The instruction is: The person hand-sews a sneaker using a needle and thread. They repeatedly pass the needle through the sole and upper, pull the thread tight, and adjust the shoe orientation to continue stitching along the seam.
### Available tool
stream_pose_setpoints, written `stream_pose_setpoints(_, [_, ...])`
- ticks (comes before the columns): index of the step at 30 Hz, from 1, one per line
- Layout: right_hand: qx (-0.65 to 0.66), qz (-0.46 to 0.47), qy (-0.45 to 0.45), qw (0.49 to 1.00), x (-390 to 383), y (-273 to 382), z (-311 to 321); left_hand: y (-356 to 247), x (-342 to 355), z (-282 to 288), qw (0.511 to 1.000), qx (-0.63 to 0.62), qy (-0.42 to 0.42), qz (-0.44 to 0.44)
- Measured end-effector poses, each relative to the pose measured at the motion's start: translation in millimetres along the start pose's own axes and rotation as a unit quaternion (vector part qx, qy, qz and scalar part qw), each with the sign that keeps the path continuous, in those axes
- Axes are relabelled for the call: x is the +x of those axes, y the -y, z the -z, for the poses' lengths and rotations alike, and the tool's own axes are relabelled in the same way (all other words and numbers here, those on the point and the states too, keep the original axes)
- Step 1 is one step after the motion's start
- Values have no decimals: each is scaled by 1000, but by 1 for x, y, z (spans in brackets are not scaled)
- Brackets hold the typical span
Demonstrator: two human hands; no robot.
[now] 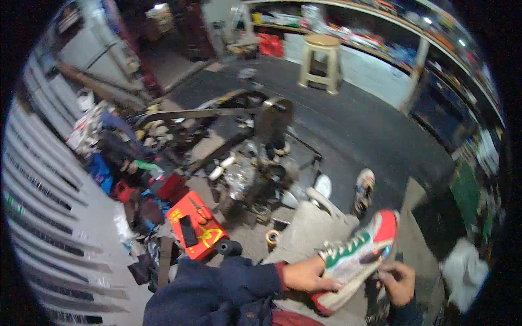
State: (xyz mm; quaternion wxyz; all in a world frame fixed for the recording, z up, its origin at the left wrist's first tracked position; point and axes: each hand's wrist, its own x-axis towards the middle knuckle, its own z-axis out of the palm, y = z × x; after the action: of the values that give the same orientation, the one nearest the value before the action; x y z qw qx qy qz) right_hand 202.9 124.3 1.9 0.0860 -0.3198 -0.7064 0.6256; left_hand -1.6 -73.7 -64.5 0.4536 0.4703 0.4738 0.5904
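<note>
A white sneaker [342, 267] with a red toe, green laces and a red heel lies slanted over my lap, its toe pointing away to the right. My left hand [309, 274] is closed around its heel end, thumb along the side. Beside the sole's right edge is my right hand [398, 281], fingers pinched together close to the shoe. Whatever sits in that pinch, if anything, is too small to make out. Beyond the toe, a second shoe [363, 190] of mixed colours rests on the floor.
At the left, an orange-red box [179, 211] carries scissors [202, 211] and a black phone [188, 230]. Near it are a dark spool [229, 248] and a tan roll [272, 237]. A dark machine [273, 117] stands ahead amid clutter; farther back is a beige stool [322, 42].
</note>
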Motion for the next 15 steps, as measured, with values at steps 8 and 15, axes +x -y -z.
stream_pose_setpoints(8, [-4, 15, -32, 999, -19, -15, 7, -31, -59, 5, 973, -43, -210, 83])
stream_pose_setpoints(15, [1, 21, -16, 1000, -15, -22, 13, -13, -53, -7, 923, -310, -215, 69])
